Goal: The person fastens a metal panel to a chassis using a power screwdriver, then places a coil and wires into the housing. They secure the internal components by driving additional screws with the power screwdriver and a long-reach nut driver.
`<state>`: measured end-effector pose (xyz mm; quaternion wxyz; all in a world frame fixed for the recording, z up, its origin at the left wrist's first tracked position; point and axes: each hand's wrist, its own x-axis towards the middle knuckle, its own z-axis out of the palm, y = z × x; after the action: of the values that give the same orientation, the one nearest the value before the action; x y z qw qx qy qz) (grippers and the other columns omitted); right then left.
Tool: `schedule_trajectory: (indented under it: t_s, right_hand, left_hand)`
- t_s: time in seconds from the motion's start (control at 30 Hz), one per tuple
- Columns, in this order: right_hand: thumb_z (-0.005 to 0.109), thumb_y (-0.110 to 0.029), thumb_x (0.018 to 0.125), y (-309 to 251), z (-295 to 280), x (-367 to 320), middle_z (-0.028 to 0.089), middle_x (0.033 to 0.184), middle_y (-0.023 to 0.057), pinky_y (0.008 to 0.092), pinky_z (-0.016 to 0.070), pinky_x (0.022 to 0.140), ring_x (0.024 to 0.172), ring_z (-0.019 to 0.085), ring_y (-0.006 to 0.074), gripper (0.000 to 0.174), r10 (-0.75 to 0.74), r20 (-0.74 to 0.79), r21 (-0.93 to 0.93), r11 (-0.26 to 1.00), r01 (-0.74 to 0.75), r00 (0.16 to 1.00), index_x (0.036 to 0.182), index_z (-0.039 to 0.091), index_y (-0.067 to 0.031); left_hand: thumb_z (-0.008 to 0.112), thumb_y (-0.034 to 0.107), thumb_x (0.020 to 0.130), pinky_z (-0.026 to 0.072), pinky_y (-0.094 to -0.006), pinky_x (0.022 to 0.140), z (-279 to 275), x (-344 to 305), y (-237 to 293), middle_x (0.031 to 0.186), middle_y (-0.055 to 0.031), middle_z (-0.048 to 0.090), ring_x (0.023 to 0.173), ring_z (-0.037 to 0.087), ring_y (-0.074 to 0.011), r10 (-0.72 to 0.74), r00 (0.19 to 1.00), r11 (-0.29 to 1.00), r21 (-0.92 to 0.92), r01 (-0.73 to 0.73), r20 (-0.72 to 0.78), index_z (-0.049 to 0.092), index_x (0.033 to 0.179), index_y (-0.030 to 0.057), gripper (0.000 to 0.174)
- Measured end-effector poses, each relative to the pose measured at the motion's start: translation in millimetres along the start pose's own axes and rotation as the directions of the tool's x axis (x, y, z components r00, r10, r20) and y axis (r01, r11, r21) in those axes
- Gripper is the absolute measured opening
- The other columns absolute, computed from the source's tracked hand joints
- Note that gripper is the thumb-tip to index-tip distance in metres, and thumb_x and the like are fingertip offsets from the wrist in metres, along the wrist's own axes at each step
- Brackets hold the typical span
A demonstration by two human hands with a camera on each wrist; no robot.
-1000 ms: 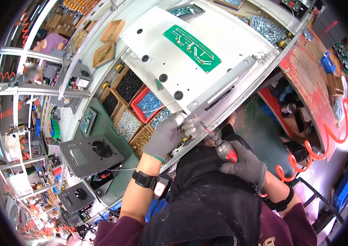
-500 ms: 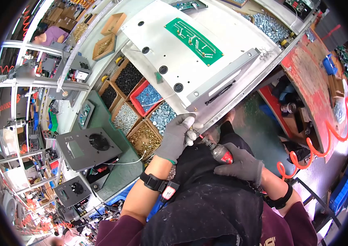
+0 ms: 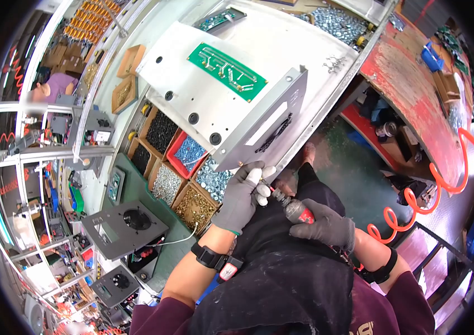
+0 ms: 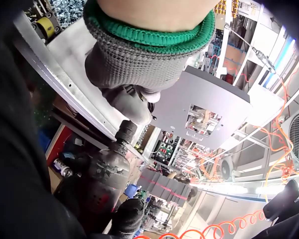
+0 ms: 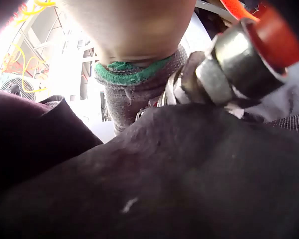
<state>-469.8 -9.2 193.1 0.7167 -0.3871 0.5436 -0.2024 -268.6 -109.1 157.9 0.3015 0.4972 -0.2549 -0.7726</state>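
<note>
My gloved left hand (image 3: pixel 238 202) is at the near corner of a grey front panel (image 3: pixel 267 125), its thumb and fingertips pinching a small brass-coloured screw. My gloved right hand (image 3: pixel 329 224) grips a red and silver pneumatic screwdriver (image 3: pixel 294 210), whose bit points at the left fingertips. In the left wrist view the screwdriver (image 4: pixel 107 172) stands just below the left fingers, beside the panel (image 4: pixel 204 94). The right wrist view shows the tool's metal hose fitting (image 5: pixel 239 64) near the wrist; dark cloth hides the fingers. The panel joins a white metal plate (image 3: pixel 178 70) carrying a green circuit board (image 3: pixel 228 72).
Bins of black, silver, blue and brass-coloured fasteners (image 3: pixel 195 202) stand left of the panel. A dark fan panel (image 3: pixel 128 223) lies on the green bench mat further left. An orange coiled hose (image 3: pixel 410 209) hangs at right, near a worn red bench (image 3: pixel 410 84).
The grey panel now shows more of its face, as it has turned upward with the white plate. My right hand has brought the screwdriver bit leftward to the left fingertips.
</note>
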Motion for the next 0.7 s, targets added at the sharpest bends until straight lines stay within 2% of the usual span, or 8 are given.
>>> schedule_trajectory:
  t_s: [0.13,0.2,0.23,0.3,0.4,0.5,0.57,0.7]
  right_hand:
    - [0.075,-0.041,0.076,5.6,-7.5,-4.5,0.062,0.094,0.0144,0.0353,0.0471,0.080,0.090,0.060,0.0221,0.058,-0.007,-0.034,0.072,0.997,0.009,0.999,0.113,0.054,-0.0019]
    - [0.076,-0.037,0.076,6.7,-20.3,-6.5,0.063,0.095,0.0128,0.0338,0.0474,0.079,0.089,0.061,0.0207,0.054,-0.079,-0.123,-0.012,0.997,0.078,0.989,0.110,0.054,-0.0017]
    - [0.076,-0.037,0.076,6.9,-28.2,-7.3,0.063,0.095,0.0128,0.0338,0.0474,0.079,0.089,0.061,0.0207,0.054,-0.080,-0.135,-0.006,0.997,0.080,0.988,0.110,0.054,-0.0017]
    - [0.077,-0.034,0.075,4.1,-47.3,-6.9,0.063,0.094,0.0118,0.0332,0.0478,0.079,0.089,0.061,0.0200,0.052,-0.188,-0.325,0.035,0.977,0.210,0.927,0.106,0.054,-0.0007]
    - [0.077,-0.031,0.075,-25.2,-76.7,-8.6,0.064,0.089,0.0102,0.0332,0.0484,0.077,0.084,0.063,0.0190,0.048,-0.191,-0.366,-0.059,0.982,0.182,0.911,0.103,0.053,-0.0006]
    - [0.076,-0.030,0.076,-36.8,-86.5,-4.7,0.064,0.081,0.0099,0.0324,0.0488,0.074,0.077,0.063,0.0177,0.047,-0.204,-0.338,0.017,0.975,0.223,0.919,0.104,0.052,-0.0008]
    - [0.076,-0.030,0.075,-41.2,-90.9,0.3,0.063,0.080,0.0102,0.0317,0.0489,0.072,0.075,0.064,0.0171,0.049,-0.171,-0.357,-0.002,0.983,0.182,0.919,0.105,0.051,-0.0002]
    - [0.076,-0.034,0.074,-32.2,-98.7,7.4,0.063,0.083,0.0134,0.0346,0.0489,0.074,0.079,0.065,0.0239,0.055,-0.170,-0.341,-0.023,0.985,0.172,0.925,0.108,0.051,0.0000]
  left_hand:
    - [0.050,0.029,0.098,0.0548,-0.0237,0.056,-2.9,7.9,7.3,0.116,-0.0161,0.063,0.071,0.064,-0.0137,-0.070,0.980,0.997,0.036,0.065,0.186,0.048,0.125,0.0000,0.040]
    - [0.047,0.036,0.099,0.0576,-0.0282,0.069,0.2,4.4,20.8,0.124,-0.0166,0.058,0.082,0.065,-0.0168,-0.263,0.913,0.965,0.101,0.244,0.313,0.040,0.133,-0.0006,0.051]
    - [0.046,0.040,0.098,0.0560,-0.0328,0.079,-9.3,2.4,26.8,0.128,-0.0175,0.054,0.089,0.064,-0.0203,-0.292,0.893,0.953,0.182,0.242,0.342,0.035,0.137,-0.0011,0.058]
    - [0.050,0.039,0.097,0.0540,-0.0360,0.082,-26.7,-0.2,42.0,0.126,-0.0173,0.055,0.093,0.064,-0.0236,-0.341,0.905,0.911,0.328,0.250,0.256,0.037,0.135,-0.0003,0.056]
    - [0.055,0.035,0.095,0.0523,-0.0364,0.079,-48.9,2.1,62.5,0.115,-0.0142,0.061,0.089,0.064,-0.0220,-0.374,0.918,0.890,0.332,0.313,0.136,0.044,0.128,0.0009,0.049]
    - [0.054,0.021,0.094,0.0513,-0.0272,0.058,-58.2,6.5,87.7,0.087,-0.0080,0.064,0.069,0.061,-0.0131,-0.174,0.980,0.868,0.455,0.198,-0.094,0.057,0.112,0.0030,0.025]
    - [0.051,0.011,0.092,0.0448,-0.0214,0.048,-67.4,19.0,116.2,0.077,-0.0041,0.062,0.061,0.056,-0.0082,0.311,0.893,0.693,0.720,0.020,-0.324,0.060,0.106,0.0038,0.019]
    - [0.046,0.004,0.087,0.0466,-0.0207,0.052,-31.8,40.9,200.5,0.084,-0.0073,0.064,0.065,0.059,-0.0086,0.573,0.797,0.586,0.776,-0.233,-0.193,0.060,0.108,0.0005,0.025]
